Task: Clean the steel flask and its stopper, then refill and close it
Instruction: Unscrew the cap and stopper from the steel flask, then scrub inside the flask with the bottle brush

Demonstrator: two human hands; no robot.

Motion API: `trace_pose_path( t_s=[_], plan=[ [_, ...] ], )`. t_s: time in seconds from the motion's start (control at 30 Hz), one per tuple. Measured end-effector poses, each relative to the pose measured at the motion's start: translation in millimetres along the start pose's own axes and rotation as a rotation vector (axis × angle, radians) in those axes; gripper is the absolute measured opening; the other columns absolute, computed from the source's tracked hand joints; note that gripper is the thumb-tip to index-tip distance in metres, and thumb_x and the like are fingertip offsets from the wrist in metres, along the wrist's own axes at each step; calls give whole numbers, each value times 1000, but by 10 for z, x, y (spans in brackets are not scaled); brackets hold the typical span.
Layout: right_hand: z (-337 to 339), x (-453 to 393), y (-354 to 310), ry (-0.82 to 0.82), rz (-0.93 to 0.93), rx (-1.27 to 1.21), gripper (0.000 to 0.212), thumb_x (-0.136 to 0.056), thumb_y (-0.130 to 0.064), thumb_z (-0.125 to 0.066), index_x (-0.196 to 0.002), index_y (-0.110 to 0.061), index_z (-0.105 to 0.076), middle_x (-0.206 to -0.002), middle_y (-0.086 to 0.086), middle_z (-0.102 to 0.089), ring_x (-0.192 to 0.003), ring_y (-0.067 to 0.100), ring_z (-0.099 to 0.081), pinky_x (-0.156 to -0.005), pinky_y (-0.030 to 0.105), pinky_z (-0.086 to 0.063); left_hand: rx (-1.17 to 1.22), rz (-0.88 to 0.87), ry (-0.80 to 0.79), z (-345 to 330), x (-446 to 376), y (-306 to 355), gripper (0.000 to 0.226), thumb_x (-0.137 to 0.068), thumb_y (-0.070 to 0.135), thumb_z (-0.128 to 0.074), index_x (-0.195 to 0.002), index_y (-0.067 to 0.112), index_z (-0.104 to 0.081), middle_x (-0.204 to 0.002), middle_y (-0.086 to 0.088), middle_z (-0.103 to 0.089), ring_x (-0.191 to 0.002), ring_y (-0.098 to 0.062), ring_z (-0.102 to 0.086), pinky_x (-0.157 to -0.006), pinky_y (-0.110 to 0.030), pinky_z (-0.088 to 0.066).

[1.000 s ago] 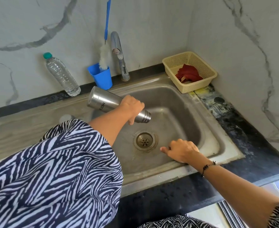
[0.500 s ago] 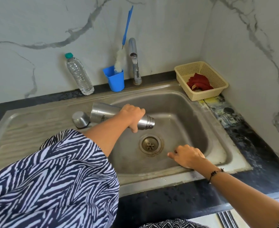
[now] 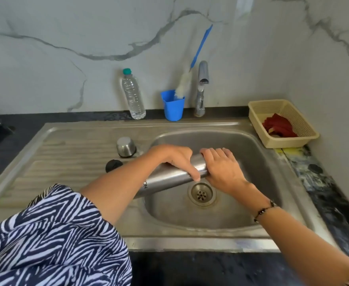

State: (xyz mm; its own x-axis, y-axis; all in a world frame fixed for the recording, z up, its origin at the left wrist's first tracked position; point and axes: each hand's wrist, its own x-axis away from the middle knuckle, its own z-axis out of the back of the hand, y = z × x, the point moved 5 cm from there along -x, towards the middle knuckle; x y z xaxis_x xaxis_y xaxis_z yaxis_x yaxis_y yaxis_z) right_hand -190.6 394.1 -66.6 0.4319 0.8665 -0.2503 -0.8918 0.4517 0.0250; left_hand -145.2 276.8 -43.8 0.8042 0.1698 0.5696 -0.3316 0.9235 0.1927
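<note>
Landmark for all positions: the drain (image 3: 202, 194) in the sink (image 3: 289, 205) basin.

Far left of the drain, on the ribbed draining board: steel cap (image 3: 126, 146), mouth down, presumably so it sheds water. Just in front of it, black stopper (image 3: 113, 165), lying loose. Both are off the flask and within reach, so the stopper looks parked for its own wash or for refitting.

Behind and left of the drain, against the wall: clear water bottle (image 3: 132, 96), capped and upright, likely the refill supply. Beside it a blue cup (image 3: 173, 107) holding a bottle brush (image 3: 185, 80), handle leaning on the wall, bristles up.

Directly left of and above the drain: steel flask (image 3: 169, 178) held nearly level over the basin, mouth end toward the right. Left hand (image 3: 176, 159) wraps the body from above, fingers curled round it, clamped. Right hand (image 3: 223, 168) covers the mouth end, fingers closed over it; the opening itself is hidden. Judgement: a palm-sealed shake or rinse, kept over the basin so spill drains.

Behind the drain: tap (image 3: 201, 87), no water visible.

Right and behind: cream basket (image 3: 293, 141) with red cloth (image 3: 278, 125), out of splash range.
</note>
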Motion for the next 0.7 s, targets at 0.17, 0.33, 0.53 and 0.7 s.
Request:
trace_pose_path(
  t_s=[0.17, 0.33, 0.53, 0.7],
  plan=[
    [125, -123, 70, 35, 59, -51, 53, -62, -20, -69, -111, -12, -51, -101, 4, -61, -92, 26, -58, -88, 38, -46, 109, 40, -56, 119, 319, -420, 72, -75, 61, -66, -130, 21, -45, -125, 4, -50, -105, -16, -51, -90, -32, -43],
    [102, -105, 274, 45, -175, -336, 58, -67, -15, -73, -118, -5, -46, -110, 12, -56, -100, 30, -52, -78, 35, -46, 7, 242, 404, 381, 539, -998, 96, -64, 85, -51, -134, 21, -40, -141, -6, -44, -121, -24, -44, -103, -45, -35],
    [15, -123, 86, -17, -486, -708, 69, -69, -18, -76, -125, -7, -37, -108, 7, -53, -90, 20, -53, -71, 29, -45, 822, 315, 1128, 375, 607, -824, 117, -69, 61, -72, -150, 10, -6, -155, -12, -22, -140, -26, -26, -113, -42, -27],
    [86, -260, -99, -119, -498, -832, 69, -73, -24, -75, -127, -8, -33, -109, 5, -52, -92, 21, -55, -73, 30, -46, 1972, 44, 810, 337, 331, -594, 50, -83, 35, -71, -124, 14, -51, -107, -1, -66, -97, -15, -63, -79, -34, -52]
  ],
)
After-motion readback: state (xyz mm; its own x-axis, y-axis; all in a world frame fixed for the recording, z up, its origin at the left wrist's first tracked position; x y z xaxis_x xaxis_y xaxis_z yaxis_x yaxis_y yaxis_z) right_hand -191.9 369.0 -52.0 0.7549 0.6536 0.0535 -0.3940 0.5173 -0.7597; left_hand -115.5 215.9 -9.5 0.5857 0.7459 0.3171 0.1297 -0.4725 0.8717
